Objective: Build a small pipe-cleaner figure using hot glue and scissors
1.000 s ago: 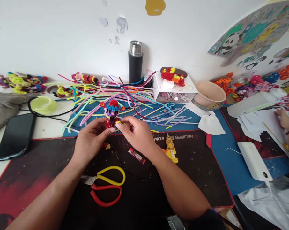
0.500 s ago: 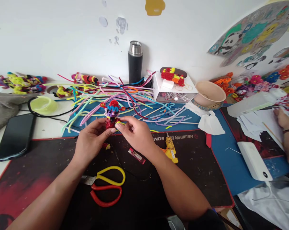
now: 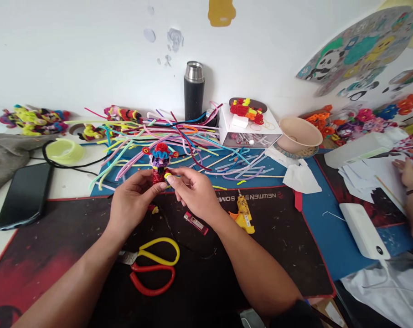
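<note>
Above the dark mat I hold a small pipe-cleaner doll (image 3: 159, 159) upright, with a red and blue headdress, a purplish head and a red sparkly body. My left hand (image 3: 136, 189) is closed round the body from the left, thumb in front. From the right, the thumb and forefinger of my right hand (image 3: 193, 186) pinch a small yellow part at the doll's side. Its lower end is partly hidden by my fingers. Below lie scissors (image 3: 158, 250) with one yellow and one red handle, a dark red lighter (image 3: 196, 223) and a yellow hot glue gun (image 3: 245, 213).
Loose pipe cleaners (image 3: 189, 141) spread behind my hands, before a black thermos (image 3: 193, 91). A white box (image 3: 250, 130) and a beige bowl (image 3: 300, 136) stand right of them. A phone (image 3: 25, 196) lies left. Another person's hand (image 3: 406, 175) rests on papers at far right.
My right hand has shifted slightly at the doll's side, with its fingers a little more bent. The doll stays in my left hand; the view has moved slightly.
</note>
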The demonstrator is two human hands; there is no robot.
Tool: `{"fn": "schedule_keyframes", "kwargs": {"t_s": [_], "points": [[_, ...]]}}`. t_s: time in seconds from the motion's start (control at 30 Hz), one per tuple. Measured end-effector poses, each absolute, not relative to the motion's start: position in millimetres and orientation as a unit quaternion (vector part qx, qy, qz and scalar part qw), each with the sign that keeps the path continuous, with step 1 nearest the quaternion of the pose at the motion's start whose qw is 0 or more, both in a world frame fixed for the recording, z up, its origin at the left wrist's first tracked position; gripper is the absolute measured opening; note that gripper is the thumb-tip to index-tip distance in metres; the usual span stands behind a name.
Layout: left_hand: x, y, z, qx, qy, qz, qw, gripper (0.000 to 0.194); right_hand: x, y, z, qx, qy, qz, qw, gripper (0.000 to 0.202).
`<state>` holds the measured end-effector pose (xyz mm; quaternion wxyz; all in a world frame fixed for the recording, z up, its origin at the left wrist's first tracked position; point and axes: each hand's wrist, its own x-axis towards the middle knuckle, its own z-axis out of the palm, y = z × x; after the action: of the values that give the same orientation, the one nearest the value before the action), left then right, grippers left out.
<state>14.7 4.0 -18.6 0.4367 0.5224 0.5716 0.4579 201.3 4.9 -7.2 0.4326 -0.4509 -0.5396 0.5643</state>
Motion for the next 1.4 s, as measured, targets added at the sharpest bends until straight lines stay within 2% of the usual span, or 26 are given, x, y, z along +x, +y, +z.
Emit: {"fn": "schedule_keyframes", "kwargs": {"t_s": [0.63, 0.9, 1.4], "points": [[19.8, 3.4, -10.9, 0.499, 0.546, 0.473, 0.479, 0.062, 202.0, 8.1, -11.9, -0.422, -0.521, 0.596, 0.441, 0.052], [20.8, -3.3, -9.5, 0.503, 0.533, 0.494, 0.467, 0.054, 198.2, 8.2, -20.4, -0.427, -0.526, 0.582, 0.449, 0.050], [22.0, -4.0, -20.2, 0.526, 0.537, 0.483, 0.450, 0.053, 195.6, 5.9, -17.9, -0.429, -0.520, 0.576, 0.464, 0.051]]}}
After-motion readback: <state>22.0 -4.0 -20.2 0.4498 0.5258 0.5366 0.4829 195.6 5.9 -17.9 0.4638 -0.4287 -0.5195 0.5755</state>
